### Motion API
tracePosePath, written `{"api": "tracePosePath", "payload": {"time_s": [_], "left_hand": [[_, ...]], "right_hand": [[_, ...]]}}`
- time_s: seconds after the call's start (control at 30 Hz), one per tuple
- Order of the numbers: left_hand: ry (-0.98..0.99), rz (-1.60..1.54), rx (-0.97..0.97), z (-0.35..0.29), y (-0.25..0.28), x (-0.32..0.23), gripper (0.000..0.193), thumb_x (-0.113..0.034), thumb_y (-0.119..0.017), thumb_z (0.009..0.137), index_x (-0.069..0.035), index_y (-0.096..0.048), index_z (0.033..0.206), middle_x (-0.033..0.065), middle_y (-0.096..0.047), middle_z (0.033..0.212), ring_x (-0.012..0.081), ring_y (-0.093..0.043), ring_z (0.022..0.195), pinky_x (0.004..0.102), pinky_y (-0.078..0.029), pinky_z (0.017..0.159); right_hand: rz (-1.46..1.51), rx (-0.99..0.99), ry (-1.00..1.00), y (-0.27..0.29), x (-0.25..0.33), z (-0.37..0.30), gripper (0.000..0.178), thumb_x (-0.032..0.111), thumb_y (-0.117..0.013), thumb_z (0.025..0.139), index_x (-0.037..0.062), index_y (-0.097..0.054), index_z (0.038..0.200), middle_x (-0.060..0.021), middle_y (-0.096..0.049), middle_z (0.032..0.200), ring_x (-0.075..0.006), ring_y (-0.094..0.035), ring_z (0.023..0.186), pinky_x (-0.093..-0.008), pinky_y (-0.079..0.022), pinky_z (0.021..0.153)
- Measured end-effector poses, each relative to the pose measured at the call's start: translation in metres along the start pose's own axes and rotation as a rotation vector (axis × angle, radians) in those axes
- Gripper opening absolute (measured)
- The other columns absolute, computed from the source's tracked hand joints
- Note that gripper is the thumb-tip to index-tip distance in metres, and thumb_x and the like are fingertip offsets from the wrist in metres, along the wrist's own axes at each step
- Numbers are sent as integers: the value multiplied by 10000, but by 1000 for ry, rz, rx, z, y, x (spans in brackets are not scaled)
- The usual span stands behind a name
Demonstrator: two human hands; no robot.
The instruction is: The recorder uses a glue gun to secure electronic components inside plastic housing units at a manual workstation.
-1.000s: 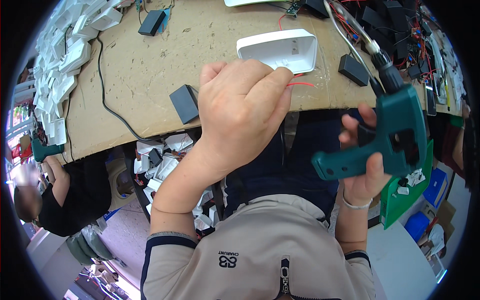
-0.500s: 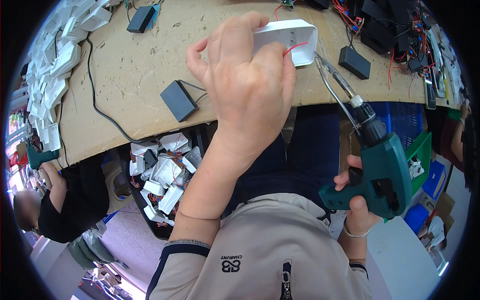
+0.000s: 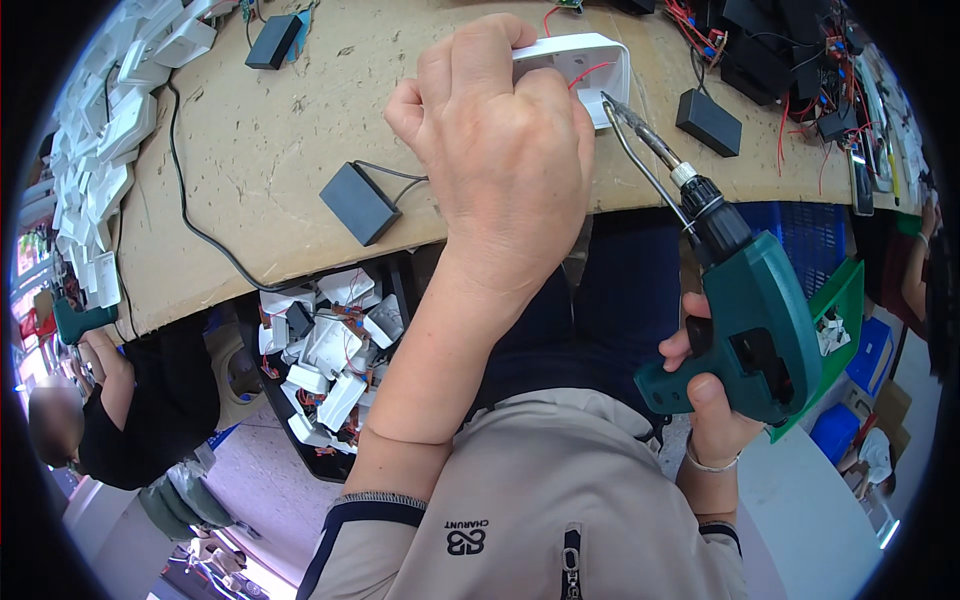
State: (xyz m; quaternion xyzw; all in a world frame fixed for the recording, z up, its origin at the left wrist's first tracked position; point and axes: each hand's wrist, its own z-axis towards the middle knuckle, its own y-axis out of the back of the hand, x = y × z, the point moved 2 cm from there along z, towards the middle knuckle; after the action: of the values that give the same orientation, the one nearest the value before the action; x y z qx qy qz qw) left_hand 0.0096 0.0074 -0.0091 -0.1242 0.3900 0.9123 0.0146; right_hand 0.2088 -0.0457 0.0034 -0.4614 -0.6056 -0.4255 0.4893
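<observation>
My left hand [image 3: 505, 165] is closed on a white plastic case [image 3: 610, 75] at the table's front part, its fingers bent over the case's left side. A thin red wire [image 3: 592, 72] sticks out beside my index finger over the open inside of the case. What my fingertips pinch is hidden. My right hand [image 3: 712, 405] grips a green soldering gun [image 3: 765, 310] by its handle, a finger at the black trigger. The gun's metal tip reaches into the near right part of the case, close to the wire. The thin tube beside the tip ends there too.
Black boxes [image 3: 360, 203] with cables lie on the table [image 3: 300, 120], one more [image 3: 709, 123] at right. White cases [image 3: 120, 130] pile up at left. A bin of white parts [image 3: 335, 345] stands below the edge. Black parts and red wires [image 3: 760, 50] crowd the far right. Another person [image 3: 150, 400] sits at left.
My right hand has moved the soldering gun up and left, bringing its tip from the case's outer edge to inside it. My left hand has shifted slightly right and still holds the case.
</observation>
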Motion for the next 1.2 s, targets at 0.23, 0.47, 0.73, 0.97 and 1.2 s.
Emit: {"api": "tracePosePath", "payload": {"time_s": [0.23, 0.47, 0.73, 0.97, 1.2], "left_hand": [[4, -1, -7, -1, -1, 0, 65, -99, -669, 654, -43, -667, 687, 56, -570, 953, 233, -503, 917, 370, -309, 787], [21, 5, 32, -1, 0, -1, 89, -112, -666, 663, -37, -669, 711, 66, -556, 989, 240, -488, 942, 380, -304, 804], [46, -9, 64, 1, 0, -2, 82, -98, -655, 674, -32, -656, 723, 72, -553, 982, 244, -492, 936, 382, -315, 805], [64, -27, 87, 4, 0, -2, 77, -86, -644, 684, -28, -644, 734, 78, -551, 977, 248, -495, 931, 384, -324, 807], [88, -32, 107, 6, 6, -4, 72, -74, -634, 693, -24, -633, 745, 84, -548, 972, 252, -498, 926, 387, -334, 808]], "right_hand": [[-3, 12, 5, -2, 1, 3, 699, 316, -710, 730, -95, -409, 1208, -236, -573, 1058, -202, -614, 746, -263, -505, 589], [-8, 10, 13, -3, 1, 6, 691, 303, -702, 738, -96, -401, 1215, -237, -570, 1051, -201, -612, 739, -261, -504, 585], [-30, 13, 18, -6, 6, 8, 667, 273, -686, 745, -100, -397, 1216, -235, -570, 1025, -192, -600, 705, -267, -494, 568], [-64, 4, 42, -9, 8, 10, 633, 241, -666, 752, -92, -398, 1219, -227, -569, 1011, -183, -588, 675, -275, -489, 572], [-75, 22, 16, -11, 13, 11, 619, 225, -667, 750, -88, -403, 1215, -212, -566, 998, -178, -582, 679, -273, -484, 587]]}}
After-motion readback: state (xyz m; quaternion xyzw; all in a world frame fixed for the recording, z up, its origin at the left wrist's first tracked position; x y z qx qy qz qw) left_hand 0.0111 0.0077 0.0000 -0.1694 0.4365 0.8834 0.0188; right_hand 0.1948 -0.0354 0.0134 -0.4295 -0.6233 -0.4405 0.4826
